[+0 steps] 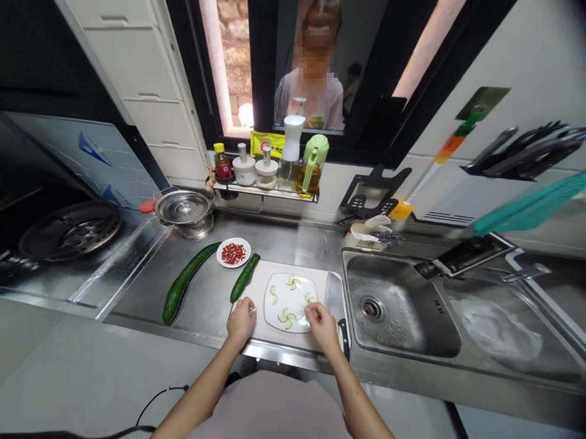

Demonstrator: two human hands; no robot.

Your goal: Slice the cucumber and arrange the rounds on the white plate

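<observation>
You can pass your left hand (241,318) between the long cucumber (187,286) and the short cucumber (246,277), though the round dish (235,266) blocks the far end. Rightward, a cleaver (333,295) obstructs you before the sink (418,311).

I hold my left hand (241,320) pinched, left of lower centre; my right hand (322,326) curls its fingers (314,311) inward, right of lower centre; both forearms (199,388) slant up from below.

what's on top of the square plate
Thin green-edged slices lie on the square plate in four small clusters. The right hand covers part of its lower right side, so whatever lies directly beneath those fingers cannot be seen.
</observation>
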